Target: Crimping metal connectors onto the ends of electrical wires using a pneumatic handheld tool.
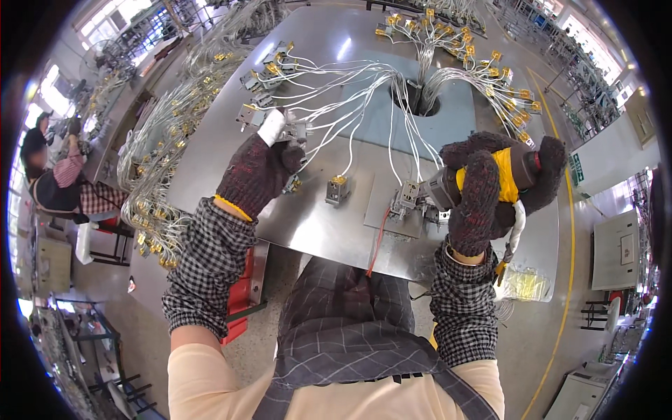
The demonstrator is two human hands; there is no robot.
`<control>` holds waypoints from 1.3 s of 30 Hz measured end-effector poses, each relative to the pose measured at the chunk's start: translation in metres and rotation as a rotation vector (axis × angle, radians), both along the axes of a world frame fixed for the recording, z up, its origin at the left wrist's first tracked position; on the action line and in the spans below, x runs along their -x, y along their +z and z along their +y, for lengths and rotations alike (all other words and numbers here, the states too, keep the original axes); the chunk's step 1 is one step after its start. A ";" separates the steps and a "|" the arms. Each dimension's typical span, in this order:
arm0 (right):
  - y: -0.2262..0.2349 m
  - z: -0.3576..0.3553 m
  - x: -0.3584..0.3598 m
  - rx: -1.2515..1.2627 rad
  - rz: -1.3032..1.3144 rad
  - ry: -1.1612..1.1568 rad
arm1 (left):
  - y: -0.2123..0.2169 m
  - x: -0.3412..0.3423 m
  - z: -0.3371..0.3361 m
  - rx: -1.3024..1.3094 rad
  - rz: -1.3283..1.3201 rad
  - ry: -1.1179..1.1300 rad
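Much of the black-and-yellow power tool [505,175] is hidden by the right hand [479,189], dark-gloved fingers wrapped around it; its nose overlaps a silvery metal block [404,200] on the shiny steel tabletop [301,227], contact unclear. The gloved left hand [256,168] partly covers a white-wired metal block [298,131]; whether its curled fingers grip, I cannot tell.

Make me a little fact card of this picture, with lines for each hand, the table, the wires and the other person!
Left hand: gloved, at a metal connector; grip unclear
Right hand: gloved, wrapped around a dark tool with a yellow band
Table: shiny metal, with a round hole
White wires: many, fanning out from the hole
Red wire: one, crossing the table's near edge
Other person: far left, checked sleeve
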State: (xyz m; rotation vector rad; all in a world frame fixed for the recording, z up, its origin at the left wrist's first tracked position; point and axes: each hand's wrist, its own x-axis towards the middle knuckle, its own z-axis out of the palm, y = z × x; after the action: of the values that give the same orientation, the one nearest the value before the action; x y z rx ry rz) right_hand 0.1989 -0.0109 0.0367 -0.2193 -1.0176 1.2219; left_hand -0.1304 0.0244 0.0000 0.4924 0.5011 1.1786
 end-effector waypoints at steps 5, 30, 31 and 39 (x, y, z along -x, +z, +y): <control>0.000 -0.019 0.003 -0.051 -0.140 -0.256 | 0.017 -0.009 -0.003 -1.152 1.406 0.383; 0.005 -0.009 0.022 -0.337 -0.294 -0.713 | 0.012 0.034 0.000 -0.800 2.482 0.315; 0.006 -0.009 0.025 -0.338 -0.293 -0.712 | 0.017 0.038 -0.001 -0.833 2.368 0.327; 0.015 -0.010 -0.017 0.140 0.077 0.064 | 0.051 -0.034 -0.042 -0.244 0.566 0.080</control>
State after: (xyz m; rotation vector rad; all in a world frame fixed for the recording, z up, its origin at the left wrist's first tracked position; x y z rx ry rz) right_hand 0.2154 -0.0212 0.0518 -0.2486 -0.8785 1.3513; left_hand -0.0966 -0.0174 0.0509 1.0372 0.8709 1.1784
